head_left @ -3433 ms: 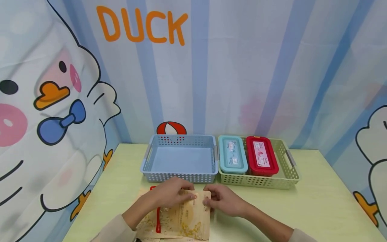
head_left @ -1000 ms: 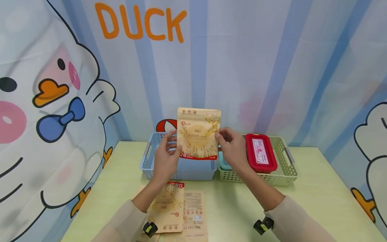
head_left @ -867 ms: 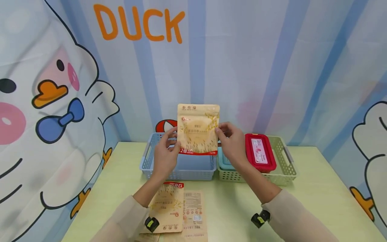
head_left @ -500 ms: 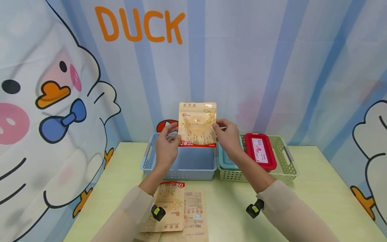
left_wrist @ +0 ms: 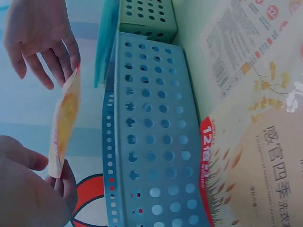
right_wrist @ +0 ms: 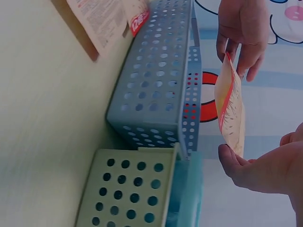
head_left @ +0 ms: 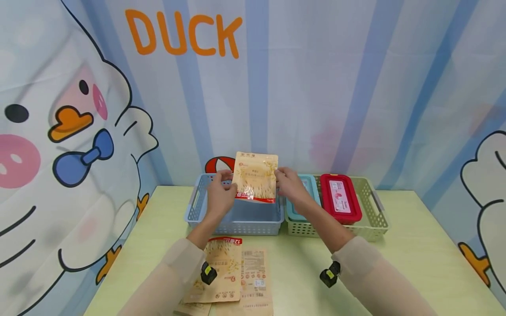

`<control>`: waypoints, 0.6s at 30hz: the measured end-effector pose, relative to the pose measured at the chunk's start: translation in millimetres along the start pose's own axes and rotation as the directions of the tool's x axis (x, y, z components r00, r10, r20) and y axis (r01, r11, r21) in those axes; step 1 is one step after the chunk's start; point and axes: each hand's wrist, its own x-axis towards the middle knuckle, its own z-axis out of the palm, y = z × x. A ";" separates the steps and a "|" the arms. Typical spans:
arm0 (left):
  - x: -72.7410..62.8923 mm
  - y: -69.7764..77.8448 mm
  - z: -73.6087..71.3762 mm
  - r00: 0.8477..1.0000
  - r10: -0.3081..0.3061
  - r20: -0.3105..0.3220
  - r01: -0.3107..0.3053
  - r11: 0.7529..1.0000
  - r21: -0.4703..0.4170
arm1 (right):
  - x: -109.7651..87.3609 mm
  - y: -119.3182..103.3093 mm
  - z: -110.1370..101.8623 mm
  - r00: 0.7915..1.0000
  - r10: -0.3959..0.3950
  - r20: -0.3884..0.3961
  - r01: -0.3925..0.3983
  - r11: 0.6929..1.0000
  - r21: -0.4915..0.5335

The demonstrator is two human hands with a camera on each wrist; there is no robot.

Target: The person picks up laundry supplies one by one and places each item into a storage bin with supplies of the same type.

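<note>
Both hands hold a flat beige pouch with a red bottom band (head_left: pixel 254 177) above the light blue basket (head_left: pixel 237 228). The left hand (head_left: pixel 219 195) pinches the pouch's left edge near its lower corner, thumb in front. At the right edge, the right hand (head_left: pixel 293 188) grips it. Seen almost edge-on in the left wrist view, the pouch (left_wrist: pixel 66 120) spans the gap between the two hands. On the table in front lie a similar front-up pouch (head_left: pixel 225 272) and a back-up pouch (head_left: pixel 256 285), partly overlapping; another corner shows beneath them.
A green basket (head_left: pixel 336 236) adjoins the blue one on the right. In it stand a teal-lidded box (head_left: pixel 310 184), partly behind the right hand, and a red-lidded box (head_left: pixel 341 199). A printed duck curtain (head_left: pixel 308 87) hangs behind the table.
The pouch was lifted from the table stack and raised upright over the blue basket. Over the last half second both hands have lowered it a little, and it leans slightly.
</note>
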 end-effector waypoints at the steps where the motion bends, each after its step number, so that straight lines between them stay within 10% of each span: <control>1: -0.1 -2.5 1.7 1.000 -0.006 0.012 0.006 1.000 0.020 | 0.5 2.9 0.7 1.000 0.006 0.004 -0.006 1.000 -0.005; 18: -10.3 -36.5 20.3 0.998 -0.046 0.042 0.040 0.991 0.127 | -4.6 28.6 26.0 1.000 -0.009 -0.029 0.002 0.975 -0.221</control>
